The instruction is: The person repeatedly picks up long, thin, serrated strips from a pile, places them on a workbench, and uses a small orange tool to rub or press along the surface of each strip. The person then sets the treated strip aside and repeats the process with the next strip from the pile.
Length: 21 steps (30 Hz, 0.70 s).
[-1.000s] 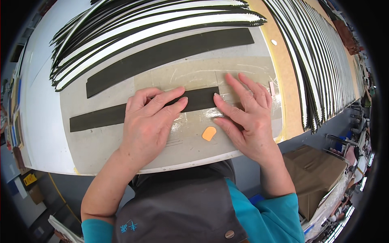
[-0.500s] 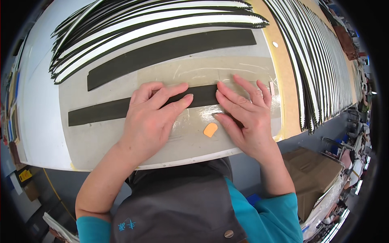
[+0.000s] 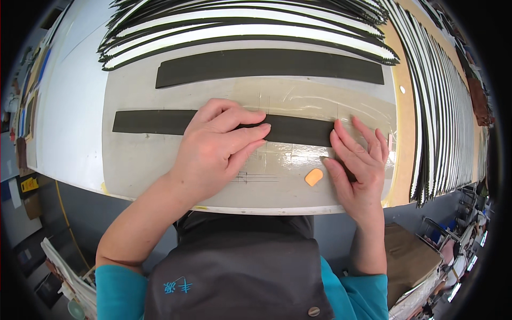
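A long, narrow black strip [image 3: 152, 122] of flat, leather-like material lies crosswise on the work mat. My left hand [image 3: 210, 146] pinches it near its middle, fingertips on the far edge and thumb on the near edge. Over the right end, my right hand [image 3: 360, 165] has its fingertips touching the strip, the thumb apart and the other fingers spread. Something small and dark shows at the right thumb's tip, too little to name. A small orange rounded piece [image 3: 313, 177] lies on the mat just left of that thumb.
Beyond the strip lies a wider black strip [image 3: 272, 65]. Behind it are stacked black-and-white strips [image 3: 256, 36] with zigzag ends, and more hang in a row [image 3: 434, 106] over the right side. The mat [image 3: 144, 165] sits on a white table [image 3: 66, 122] whose near edge faces me.
The whole view has shifted and turned, so the table contents appear farther right. A longer piece of the black strip shows between my hands, which are farther apart.
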### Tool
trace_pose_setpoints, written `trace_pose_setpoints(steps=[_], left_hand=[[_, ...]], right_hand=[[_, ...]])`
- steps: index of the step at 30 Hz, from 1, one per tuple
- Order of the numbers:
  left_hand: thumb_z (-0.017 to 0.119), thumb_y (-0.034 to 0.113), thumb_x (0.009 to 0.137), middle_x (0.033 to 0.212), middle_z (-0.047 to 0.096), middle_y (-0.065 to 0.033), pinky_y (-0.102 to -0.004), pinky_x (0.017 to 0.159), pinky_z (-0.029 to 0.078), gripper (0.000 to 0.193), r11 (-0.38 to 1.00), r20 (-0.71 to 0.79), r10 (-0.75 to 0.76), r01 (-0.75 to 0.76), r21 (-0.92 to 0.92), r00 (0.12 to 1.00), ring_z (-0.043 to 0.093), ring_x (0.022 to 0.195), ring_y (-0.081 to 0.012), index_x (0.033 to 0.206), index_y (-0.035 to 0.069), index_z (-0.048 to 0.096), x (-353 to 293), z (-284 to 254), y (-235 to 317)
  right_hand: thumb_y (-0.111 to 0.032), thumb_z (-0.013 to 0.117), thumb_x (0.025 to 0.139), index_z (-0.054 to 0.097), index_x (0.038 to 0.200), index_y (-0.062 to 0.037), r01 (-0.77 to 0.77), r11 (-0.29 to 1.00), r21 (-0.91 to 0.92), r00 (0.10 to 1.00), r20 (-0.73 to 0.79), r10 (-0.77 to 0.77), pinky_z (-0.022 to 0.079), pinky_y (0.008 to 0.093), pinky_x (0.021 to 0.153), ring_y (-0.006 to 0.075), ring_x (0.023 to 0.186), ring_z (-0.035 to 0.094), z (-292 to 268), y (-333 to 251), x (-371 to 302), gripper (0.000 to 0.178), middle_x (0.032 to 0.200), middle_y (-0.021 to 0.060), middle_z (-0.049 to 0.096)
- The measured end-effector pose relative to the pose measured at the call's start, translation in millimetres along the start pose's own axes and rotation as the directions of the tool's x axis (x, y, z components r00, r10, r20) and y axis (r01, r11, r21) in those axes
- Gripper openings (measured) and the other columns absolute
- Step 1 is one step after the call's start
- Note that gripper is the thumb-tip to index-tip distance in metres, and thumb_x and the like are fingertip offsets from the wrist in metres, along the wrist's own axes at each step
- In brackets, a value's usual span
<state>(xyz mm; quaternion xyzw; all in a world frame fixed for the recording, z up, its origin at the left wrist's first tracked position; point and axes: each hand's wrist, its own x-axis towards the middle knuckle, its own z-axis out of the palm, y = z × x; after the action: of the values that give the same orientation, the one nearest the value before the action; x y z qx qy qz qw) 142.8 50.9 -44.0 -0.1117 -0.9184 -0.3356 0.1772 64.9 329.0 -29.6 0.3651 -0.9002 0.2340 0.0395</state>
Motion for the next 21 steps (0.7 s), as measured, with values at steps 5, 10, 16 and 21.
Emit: trace_pose_setpoints(steps=[5, 10, 16, 21], left_hand=[[0.084, 0.001, 0.077, 0.113, 0.077, -0.0043, -0.0371, 0.086, 0.055, 0.028, 0.999, 0.002, 0.033, -0.033, 0.037, 0.999, 0.065, 0.101, -0.0278, 0.105, 0.006, 0.082, 1.6, -0.2, -0.3], [0.084, 0.001, 0.077, 0.113, 0.077, -0.0042, -0.0381, 0.085, 0.055, 0.028, 0.996, 0.024, 0.031, -0.033, 0.089, 0.999, 0.065, 0.101, -0.0291, 0.104, 0.006, 0.082, 2.4, 0.5, 2.5], [0.084, 0.001, 0.078, 0.113, 0.076, -0.0061, -0.0387, 0.087, 0.054, 0.027, 0.997, 0.031, 0.009, -0.011, 0.074, 0.999, 0.065, 0.103, -0.0299, 0.104, 0.006, 0.081, 3.8, 0.5, 4.5], [0.084, 0.001, 0.078, 0.114, 0.076, -0.0061, -0.0380, 0.088, 0.054, 0.027, 0.997, 0.038, -0.001, -0.002, 0.074, 0.999, 0.064, 0.104, -0.0291, 0.104, 0.006, 0.081, 3.3, 0.7, 4.9]], right_hand=[[-0.016, 0.084, 0.084, 0.079, 0.123, -0.0088, -0.008, 1.000, -0.002, 1.000, 0.013, 0.008, 0.026, 0.0546, 0.122, 0.0325, 0.141, 0.056, -0.6, 0.0, -0.7, 0.040, 0.138, 0.0027, 0.073], [-0.017, 0.085, 0.084, 0.079, 0.121, -0.0091, -0.005, 1.000, -0.012, 1.000, 0.008, 0.005, 0.028, 0.0548, 0.120, 0.0338, 0.142, 0.054, -2.9, -0.2, -0.5, 0.038, 0.140, 0.0037, 0.072], [-0.022, 0.086, 0.082, 0.080, 0.121, -0.0146, 0.000, 1.000, 0.025, 0.999, -0.036, 0.001, 0.032, 0.0546, 0.117, 0.0357, 0.145, 0.050, -1.8, 3.8, -0.7, 0.040, 0.150, 0.0103, 0.064], [-0.022, 0.085, 0.083, 0.078, 0.127, -0.0091, 0.004, 0.999, 0.034, 0.999, 0.043, -0.005, 0.025, 0.0537, 0.123, 0.0365, 0.151, 0.044, -5.0, 4.7, -2.8, 0.047, 0.151, 0.0080, 0.064]])
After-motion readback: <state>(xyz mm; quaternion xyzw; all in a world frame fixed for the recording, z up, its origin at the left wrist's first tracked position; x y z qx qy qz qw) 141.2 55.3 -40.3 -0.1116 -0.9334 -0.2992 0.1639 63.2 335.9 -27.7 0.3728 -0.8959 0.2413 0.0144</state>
